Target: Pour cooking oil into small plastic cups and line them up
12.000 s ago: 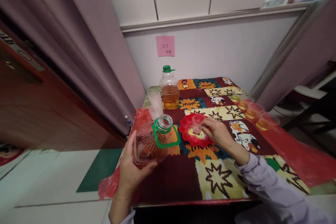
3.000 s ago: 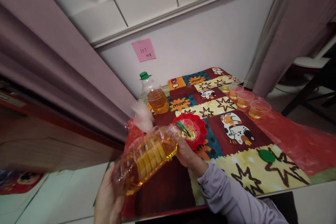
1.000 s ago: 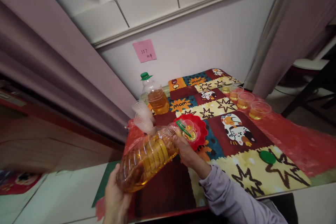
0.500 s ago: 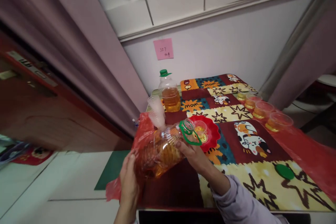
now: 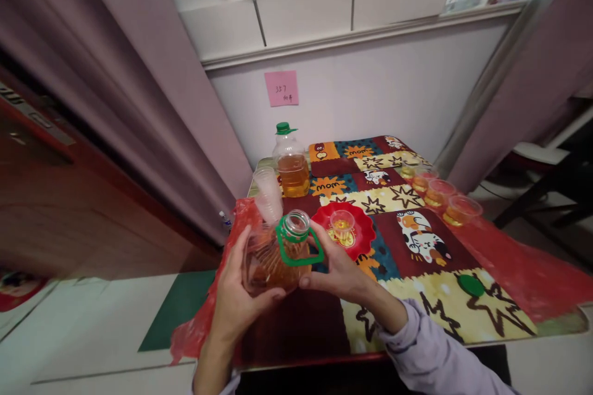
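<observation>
Between my two hands is a large clear bottle (image 5: 273,265) of amber liquid, uncapped, with a green handle ring (image 5: 301,253) round its neck. It stands nearly upright, its mouth tipped slightly toward me. My left hand (image 5: 234,287) wraps its left side. My right hand (image 5: 336,271) grips its right side below the neck. Just right of the bottle, a small clear plastic cup (image 5: 343,225) with some yellow liquid rests in a red scalloped plate (image 5: 365,241). A loose green cap (image 5: 471,284) lies on the patterned tablecloth (image 5: 407,308) at the right.
Behind the bottle leans a stack of clear cups (image 5: 269,194). A second bottle (image 5: 293,166), green-capped, stands at the back left. Several filled cups (image 5: 461,210) line the right edge. Red plastic sheeting (image 5: 523,259) hangs over the table's sides. A pink note (image 5: 281,87) is on the wall.
The bottle has gone from tilted right over the plate to nearly upright, its mouth now left of the plate. My hands still hold it. The view has shifted slightly.
</observation>
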The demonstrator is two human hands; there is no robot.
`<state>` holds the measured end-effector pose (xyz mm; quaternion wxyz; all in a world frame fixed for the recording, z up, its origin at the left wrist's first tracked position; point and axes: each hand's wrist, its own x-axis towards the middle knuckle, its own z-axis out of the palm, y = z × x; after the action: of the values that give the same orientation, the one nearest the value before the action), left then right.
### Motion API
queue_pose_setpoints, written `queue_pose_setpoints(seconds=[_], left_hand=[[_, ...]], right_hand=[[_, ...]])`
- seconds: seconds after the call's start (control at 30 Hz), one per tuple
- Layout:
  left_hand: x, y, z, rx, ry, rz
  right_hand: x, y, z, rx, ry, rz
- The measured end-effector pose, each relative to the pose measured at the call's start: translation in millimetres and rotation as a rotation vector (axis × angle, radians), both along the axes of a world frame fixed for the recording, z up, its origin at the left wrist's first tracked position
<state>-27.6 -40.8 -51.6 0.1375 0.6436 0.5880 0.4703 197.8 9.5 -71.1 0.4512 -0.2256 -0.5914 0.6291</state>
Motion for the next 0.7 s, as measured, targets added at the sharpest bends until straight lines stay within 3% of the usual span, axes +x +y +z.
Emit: queue_pose_setpoints(seconds=[0.13,0.2,0.3,0.4,0.53,0.7], left_hand=[[-8,-2,-5.0,-0.041,-0.145,-0.067],[-11,-1,-7.7,-0.035,-0.153,-0.052],[-16,-2,-9.8,-0.029,-0.182,-0.039],[-17,-3,-8.5,-0.022,-0.207,-0.017],[-16,-4,-6.0,0.008,-0.165,0.033],[-15,-3,-4.5,0.001,-0.169,0.045]], right_hand=[[43,32,-24.5,0.109,-0.414,-0.524],[63,53,-31.5,0.225,-0.676,-0.657],[77,76,-33.9,0.29,-1.028,-0.611],[73,82,-27.9,0.281,-1.207,-0.508],[60,78,-17.9,0.264,-1.285,-0.468],[60,74,-12.2,0.242,-1.24,-0.538]])
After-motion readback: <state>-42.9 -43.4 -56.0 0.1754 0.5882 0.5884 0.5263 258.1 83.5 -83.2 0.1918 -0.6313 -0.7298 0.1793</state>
